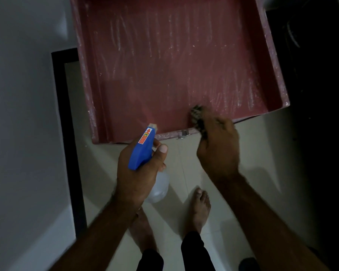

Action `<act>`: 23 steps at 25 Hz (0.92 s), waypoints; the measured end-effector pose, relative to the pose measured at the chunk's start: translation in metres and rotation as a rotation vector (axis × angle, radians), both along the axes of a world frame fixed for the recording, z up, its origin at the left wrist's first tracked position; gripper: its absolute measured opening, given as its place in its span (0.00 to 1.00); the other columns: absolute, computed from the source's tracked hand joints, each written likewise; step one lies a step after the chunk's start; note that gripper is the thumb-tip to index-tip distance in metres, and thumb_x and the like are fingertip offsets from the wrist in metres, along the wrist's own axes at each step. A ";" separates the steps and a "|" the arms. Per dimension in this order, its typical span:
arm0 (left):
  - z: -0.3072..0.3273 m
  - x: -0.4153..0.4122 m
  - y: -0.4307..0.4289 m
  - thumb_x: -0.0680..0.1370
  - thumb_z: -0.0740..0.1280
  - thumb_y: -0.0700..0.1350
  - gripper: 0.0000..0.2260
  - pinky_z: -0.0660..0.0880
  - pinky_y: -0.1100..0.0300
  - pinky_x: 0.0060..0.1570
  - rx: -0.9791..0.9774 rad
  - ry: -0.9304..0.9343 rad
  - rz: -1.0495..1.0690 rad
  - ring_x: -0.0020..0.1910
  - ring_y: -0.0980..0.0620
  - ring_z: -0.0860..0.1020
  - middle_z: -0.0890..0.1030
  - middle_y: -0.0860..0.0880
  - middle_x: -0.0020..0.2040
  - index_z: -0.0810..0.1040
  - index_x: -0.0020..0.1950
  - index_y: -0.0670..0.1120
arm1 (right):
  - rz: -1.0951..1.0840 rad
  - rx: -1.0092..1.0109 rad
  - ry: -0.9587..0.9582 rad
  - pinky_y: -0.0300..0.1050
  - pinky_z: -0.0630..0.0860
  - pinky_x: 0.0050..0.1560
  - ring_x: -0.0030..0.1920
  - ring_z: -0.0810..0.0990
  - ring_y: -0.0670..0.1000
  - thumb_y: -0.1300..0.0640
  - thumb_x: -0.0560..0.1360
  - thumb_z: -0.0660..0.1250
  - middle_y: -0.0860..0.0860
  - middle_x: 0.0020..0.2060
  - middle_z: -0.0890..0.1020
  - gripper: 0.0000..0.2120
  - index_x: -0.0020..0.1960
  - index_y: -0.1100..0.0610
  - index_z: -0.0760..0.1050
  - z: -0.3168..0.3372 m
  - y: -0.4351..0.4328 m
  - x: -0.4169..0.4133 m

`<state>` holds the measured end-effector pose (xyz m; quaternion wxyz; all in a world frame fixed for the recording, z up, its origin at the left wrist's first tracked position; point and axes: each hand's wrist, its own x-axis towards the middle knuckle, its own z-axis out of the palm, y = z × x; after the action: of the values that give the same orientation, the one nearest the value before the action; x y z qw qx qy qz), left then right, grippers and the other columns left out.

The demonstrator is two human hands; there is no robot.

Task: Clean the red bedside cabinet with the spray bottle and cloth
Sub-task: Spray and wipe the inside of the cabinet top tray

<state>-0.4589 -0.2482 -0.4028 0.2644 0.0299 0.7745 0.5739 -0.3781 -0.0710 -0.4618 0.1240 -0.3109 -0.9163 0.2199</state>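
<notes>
Wiping in hand: cloth (198, 117) bunched in curled fingers of right hand (218, 147) at near edge of red bedside cabinet (164, 65); spray bottle (143, 149) gripped by left hand (133, 173) just short of it. Next, likely: strokes across streaked top.

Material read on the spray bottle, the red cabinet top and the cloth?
Spray bottle: opaque blue head, smooth moulded plastic; the translucent body below is likely plastic too.
Red cabinet top: smooth with a faint sheen, probably laminate or painted board; whitish streaks, pale worn edges.
Cloth: dark checked pattern suggests woven fabric; too blurred to tell the weave.
</notes>
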 end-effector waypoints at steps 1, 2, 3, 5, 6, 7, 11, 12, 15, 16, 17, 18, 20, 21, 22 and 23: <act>0.000 0.001 0.002 0.77 0.73 0.42 0.09 0.77 0.67 0.37 0.002 -0.002 -0.004 0.32 0.48 0.83 0.83 0.41 0.35 0.80 0.49 0.37 | -0.055 -0.011 -0.008 0.55 0.78 0.56 0.57 0.77 0.59 0.69 0.72 0.67 0.58 0.58 0.82 0.33 0.76 0.54 0.73 0.001 -0.001 -0.001; 0.000 0.002 0.003 0.77 0.73 0.43 0.09 0.77 0.67 0.37 -0.002 -0.004 -0.004 0.32 0.48 0.83 0.83 0.41 0.35 0.80 0.49 0.37 | 0.005 -0.007 -0.009 0.56 0.78 0.56 0.58 0.76 0.59 0.69 0.72 0.67 0.58 0.58 0.82 0.33 0.76 0.55 0.73 0.001 -0.009 -0.001; 0.000 0.002 0.004 0.76 0.73 0.44 0.10 0.76 0.68 0.37 -0.011 -0.008 0.000 0.32 0.49 0.83 0.83 0.41 0.35 0.80 0.49 0.37 | 0.129 0.008 0.004 0.56 0.79 0.54 0.58 0.77 0.59 0.70 0.70 0.68 0.58 0.58 0.82 0.34 0.75 0.56 0.74 0.002 -0.018 0.000; 0.001 0.003 0.006 0.76 0.73 0.45 0.10 0.76 0.68 0.37 -0.024 -0.015 0.007 0.32 0.49 0.83 0.83 0.41 0.34 0.80 0.49 0.38 | 0.268 0.049 0.039 0.58 0.80 0.50 0.57 0.78 0.61 0.72 0.68 0.71 0.59 0.56 0.83 0.35 0.74 0.59 0.75 0.002 -0.016 0.004; 0.002 0.004 0.006 0.76 0.73 0.44 0.10 0.77 0.68 0.38 -0.023 -0.015 0.006 0.32 0.48 0.83 0.83 0.42 0.34 0.80 0.49 0.38 | 0.207 0.047 0.051 0.58 0.81 0.50 0.56 0.79 0.61 0.72 0.68 0.71 0.59 0.55 0.83 0.34 0.73 0.58 0.75 0.002 -0.007 0.005; 0.002 0.004 0.007 0.77 0.73 0.44 0.09 0.77 0.67 0.38 -0.018 -0.013 0.003 0.32 0.48 0.83 0.83 0.42 0.34 0.80 0.49 0.38 | 0.075 0.026 0.052 0.58 0.81 0.51 0.55 0.79 0.61 0.72 0.69 0.70 0.59 0.56 0.83 0.33 0.74 0.57 0.75 0.002 -0.002 0.006; 0.004 0.006 0.009 0.77 0.73 0.44 0.10 0.77 0.67 0.37 -0.026 -0.001 -0.030 0.32 0.49 0.83 0.83 0.41 0.35 0.79 0.49 0.38 | 0.153 0.003 0.034 0.55 0.78 0.54 0.58 0.76 0.58 0.70 0.70 0.70 0.57 0.57 0.83 0.34 0.75 0.56 0.74 0.004 -0.018 0.006; 0.004 0.006 0.011 0.77 0.73 0.45 0.10 0.77 0.68 0.37 -0.031 -0.002 -0.032 0.32 0.49 0.83 0.83 0.41 0.35 0.79 0.49 0.38 | 0.248 0.022 0.031 0.56 0.78 0.53 0.58 0.77 0.58 0.71 0.70 0.71 0.57 0.56 0.83 0.35 0.75 0.56 0.73 0.004 -0.017 0.007; 0.006 0.007 0.016 0.77 0.73 0.43 0.10 0.76 0.68 0.37 -0.016 -0.011 -0.027 0.32 0.49 0.82 0.82 0.40 0.37 0.79 0.50 0.37 | 0.015 0.008 0.053 0.55 0.79 0.54 0.57 0.76 0.57 0.70 0.71 0.69 0.58 0.56 0.83 0.33 0.75 0.54 0.75 0.002 0.011 0.011; 0.006 0.008 0.018 0.77 0.73 0.43 0.09 0.76 0.68 0.36 -0.010 -0.007 -0.032 0.32 0.48 0.82 0.82 0.40 0.37 0.79 0.50 0.37 | -0.108 -0.007 0.045 0.55 0.79 0.55 0.57 0.76 0.57 0.69 0.72 0.67 0.58 0.57 0.83 0.32 0.75 0.54 0.74 0.001 0.015 0.010; 0.005 0.008 0.020 0.77 0.73 0.43 0.09 0.77 0.67 0.36 -0.008 -0.005 -0.039 0.32 0.48 0.83 0.82 0.40 0.38 0.79 0.51 0.38 | -0.125 -0.019 0.029 0.56 0.78 0.55 0.57 0.76 0.58 0.68 0.72 0.66 0.58 0.57 0.83 0.32 0.76 0.54 0.74 0.001 0.014 0.009; 0.004 0.008 0.022 0.77 0.73 0.44 0.09 0.77 0.67 0.36 -0.011 -0.007 -0.044 0.32 0.48 0.83 0.82 0.40 0.38 0.79 0.51 0.39 | -0.030 -0.022 0.022 0.56 0.78 0.55 0.58 0.76 0.58 0.68 0.72 0.66 0.57 0.57 0.83 0.33 0.76 0.53 0.73 0.001 0.010 0.008; 0.004 0.010 0.026 0.77 0.73 0.45 0.09 0.77 0.67 0.37 -0.019 -0.020 -0.046 0.33 0.48 0.83 0.83 0.41 0.38 0.79 0.51 0.40 | 0.186 0.024 0.025 0.54 0.78 0.53 0.57 0.76 0.57 0.70 0.71 0.69 0.57 0.56 0.83 0.33 0.75 0.54 0.74 0.002 0.012 0.012; 0.004 0.010 0.027 0.77 0.73 0.45 0.09 0.77 0.67 0.37 -0.018 -0.023 -0.046 0.33 0.48 0.83 0.83 0.42 0.37 0.79 0.50 0.40 | 0.188 0.045 0.044 0.53 0.78 0.53 0.56 0.76 0.56 0.70 0.71 0.70 0.58 0.56 0.83 0.32 0.74 0.55 0.75 0.003 0.021 0.014; 0.005 0.011 0.029 0.77 0.73 0.45 0.09 0.77 0.67 0.37 -0.017 -0.023 -0.049 0.33 0.48 0.83 0.83 0.42 0.37 0.79 0.50 0.40 | 0.098 0.048 0.066 0.51 0.78 0.53 0.56 0.77 0.56 0.70 0.72 0.70 0.58 0.56 0.84 0.32 0.74 0.55 0.75 0.003 0.031 0.016; 0.005 0.012 0.031 0.77 0.73 0.45 0.09 0.77 0.67 0.37 -0.018 -0.023 -0.055 0.32 0.48 0.83 0.83 0.43 0.37 0.79 0.50 0.40 | -0.022 0.042 0.081 0.52 0.78 0.53 0.56 0.77 0.57 0.70 0.73 0.69 0.59 0.56 0.84 0.31 0.74 0.55 0.75 0.002 0.036 0.018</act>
<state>-0.4465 -0.2175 -0.3979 0.2894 0.0423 0.7756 0.5594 -0.3603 -0.0346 -0.4597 0.1696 -0.3090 -0.9115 0.2119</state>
